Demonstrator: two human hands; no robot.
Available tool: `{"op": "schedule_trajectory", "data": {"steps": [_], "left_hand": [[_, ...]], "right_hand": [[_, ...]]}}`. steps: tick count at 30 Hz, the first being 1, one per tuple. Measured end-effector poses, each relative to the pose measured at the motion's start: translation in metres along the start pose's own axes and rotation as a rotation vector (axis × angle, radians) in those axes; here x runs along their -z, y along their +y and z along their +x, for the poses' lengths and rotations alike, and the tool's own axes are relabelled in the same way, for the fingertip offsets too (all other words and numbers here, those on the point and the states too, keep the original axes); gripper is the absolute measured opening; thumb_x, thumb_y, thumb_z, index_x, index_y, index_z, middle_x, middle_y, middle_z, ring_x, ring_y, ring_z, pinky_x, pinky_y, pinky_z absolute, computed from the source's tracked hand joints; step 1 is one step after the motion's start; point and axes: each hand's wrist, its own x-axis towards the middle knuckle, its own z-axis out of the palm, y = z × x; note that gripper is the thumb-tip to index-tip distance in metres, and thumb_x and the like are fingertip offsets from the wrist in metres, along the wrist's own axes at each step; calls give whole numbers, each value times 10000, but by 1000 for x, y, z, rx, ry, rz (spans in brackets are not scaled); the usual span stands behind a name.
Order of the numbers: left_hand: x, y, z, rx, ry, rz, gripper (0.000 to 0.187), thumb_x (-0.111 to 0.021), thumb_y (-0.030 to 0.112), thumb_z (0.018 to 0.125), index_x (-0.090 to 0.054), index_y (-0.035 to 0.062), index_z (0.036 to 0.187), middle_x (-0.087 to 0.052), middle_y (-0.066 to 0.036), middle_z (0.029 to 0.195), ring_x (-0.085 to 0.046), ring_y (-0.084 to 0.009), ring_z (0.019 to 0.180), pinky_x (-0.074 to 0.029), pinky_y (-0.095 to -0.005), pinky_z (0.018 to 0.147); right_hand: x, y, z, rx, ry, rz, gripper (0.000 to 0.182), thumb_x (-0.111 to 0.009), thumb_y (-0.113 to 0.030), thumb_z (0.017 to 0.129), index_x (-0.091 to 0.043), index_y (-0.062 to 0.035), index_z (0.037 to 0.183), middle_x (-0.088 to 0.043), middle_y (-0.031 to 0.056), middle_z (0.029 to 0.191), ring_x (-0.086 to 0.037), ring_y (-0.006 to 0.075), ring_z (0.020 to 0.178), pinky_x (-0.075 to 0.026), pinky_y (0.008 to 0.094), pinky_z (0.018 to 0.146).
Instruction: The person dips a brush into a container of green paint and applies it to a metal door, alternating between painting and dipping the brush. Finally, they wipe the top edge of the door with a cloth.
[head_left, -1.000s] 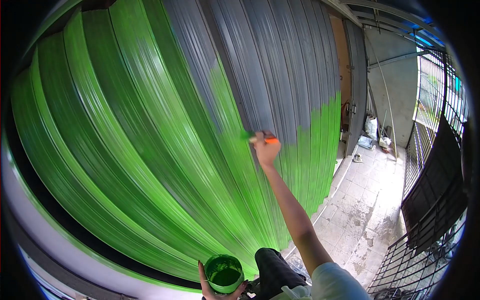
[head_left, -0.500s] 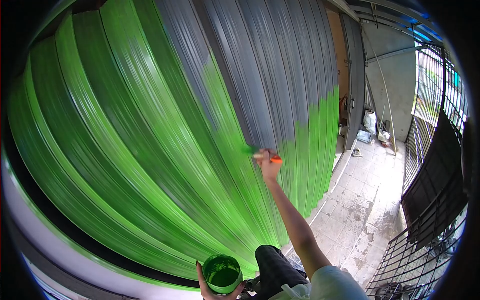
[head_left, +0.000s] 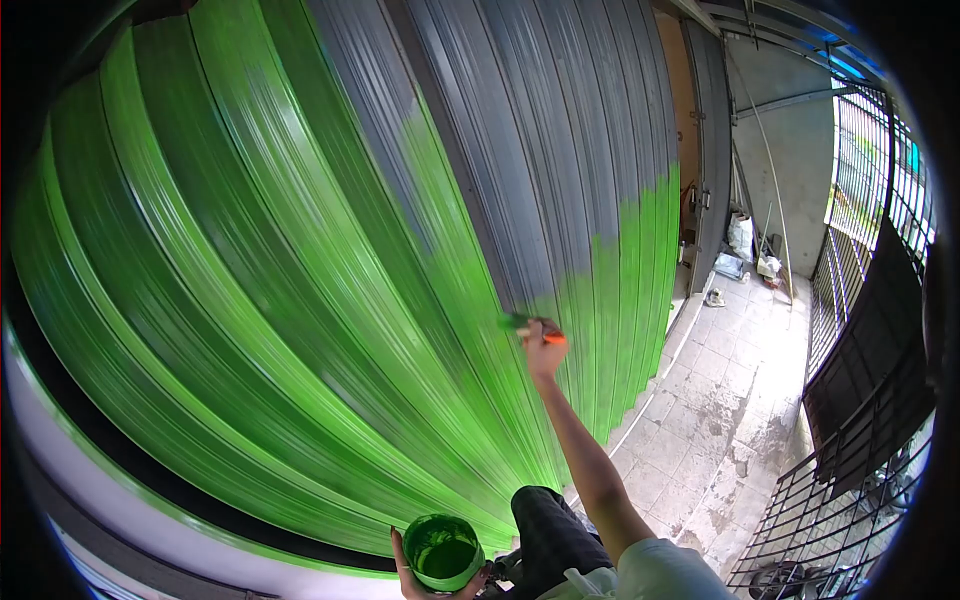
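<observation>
In my right hand (head_left: 545, 350) is a paintbrush (head_left: 526, 325) with an orange handle end. Its green-loaded bristles touch the ribbed metal wall (head_left: 330, 300) near the border between green paint and bare grey. My left hand (head_left: 408, 575) wraps around a small tub of green paint (head_left: 444, 553) at the bottom of the view. Paint coats the tub's inner sides, and its mouth faces up. Green covers the left and lower parts of the wall, while the upper middle and right are grey.
Pale floor tiles (head_left: 715, 430) run along the wall on the right. Black metal bars (head_left: 800, 530) edge the far right side. Bags (head_left: 740, 238) and small items lie by the back wall, near a leaning pole (head_left: 775, 190). My bent knee (head_left: 545, 515) is close below the wall.
My right hand has moved slightly down with the brush along the wall. More green shows just above and beside the bristles. The tub in my left hand is almost unmoved.
</observation>
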Motion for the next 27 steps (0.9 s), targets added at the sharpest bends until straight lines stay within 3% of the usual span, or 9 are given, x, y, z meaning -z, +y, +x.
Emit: {"op": "schedule_trajectory", "data": {"steps": [3,6,9,12,15,18,21,24,27], "left_hand": [[2,-4,-1,7,-6,7,1061,-832,59,522,-261,13,1415,-499,-183,1258,-536,-263,1092,-453,-370,943],[3,-8,-1,-17,-5,45,1074,-851,88,511,-270,14,1411,-494,-185,1267,-530,-266,1102,-448,-374,949],[3,-13,-1,-21,-7,51,1092,-872,124,498,-278,12,1407,-489,-189,1274,-523,-272,1114,-441,-377,957],[4,-24,-3,-40,-18,75,1108,-887,149,489,-279,9,1406,-486,-191,1277,-518,-276,1122,-437,-378,963],[6,-23,0,-49,-17,44,1111,-892,160,489,-280,4,1403,-484,-193,1277,-517,-277,1124,-436,-378,965],[8,-21,1,-19,-9,10,1094,-884,150,500,-282,0,1401,-490,-193,1267,-523,-273,1114,-439,-376,960],[11,-24,-3,-11,-9,55,1083,-873,134,505,-282,4,1403,-496,-188,1262,-529,-270,1105,-442,-374,954],[10,-20,-1,-15,2,81,1081,-866,122,506,-279,10,1407,-500,-182,1259,-532,-266,1099,-445,-370,948],[11,-22,-2,-25,-2,59,1082,-862,118,508,-275,13,1411,-501,-178,1258,-532,-263,1097,-447,-366,946]], "right_hand": [[9,4,-10,122,63,-294,138,-557,-85,836,-682,-46,794,-614,13,552,-581,90,488,-440,256,467],[-5,-33,-6,181,-34,-68,138,-560,-89,838,-681,-41,794,-629,24,564,-583,98,487,-444,246,471],[-23,-88,-2,3,-55,431,144,-560,-94,841,-681,-26,805,-636,32,561,-575,98,473,-449,237,475],[-14,-42,-1,-99,-72,409,176,-520,-85,856,-652,26,819,-634,81,665,-587,113,512,-459,236,454],[21,-12,-12,-84,-88,-47,184,-508,-77,864,-649,37,835,-650,81,743,-597,106,563,-463,227,470],[35,2,-10,26,-242,-86,167,-524,-74,856,-646,38,834,-660,66,778,-604,102,593,-467,223,484],[21,-33,-4,200,-359,129,96,-567,-44,806,-651,0,813,-670,52,761,-601,99,572,-460,214,489],[23,-43,8,657,-447,-243,59,-617,-31,752,-635,-54,804,-658,50,739,-599,129,550,-464,233,484],[32,-44,10,892,-706,-526,50,-632,-91,755,-589,-83,781,-624,74,674,-593,203,532,-477,297,468]]}}
